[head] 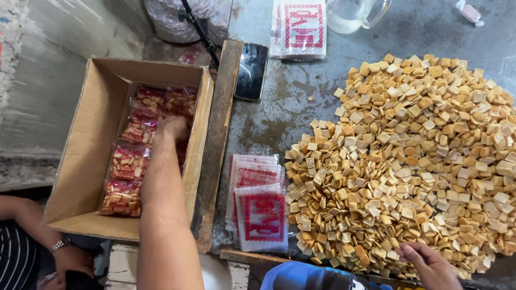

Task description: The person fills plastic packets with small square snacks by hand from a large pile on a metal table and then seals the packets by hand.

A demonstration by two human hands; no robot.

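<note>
Filled packets [128, 171] under left hand [173, 127] in box [91, 134]

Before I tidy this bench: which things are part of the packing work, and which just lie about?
In use:
- brown cardboard box, left hand inside
- filled clear snack packets
- heap of small square tan crackers, right hand at its edge
- empty red-printed plastic bags

Lying about:
- black phone
- clear glass jug

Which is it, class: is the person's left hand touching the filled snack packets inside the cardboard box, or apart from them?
Touching. The head view shows the left hand down in the cardboard box, resting directly on the filled packets with no gap visible.
</note>
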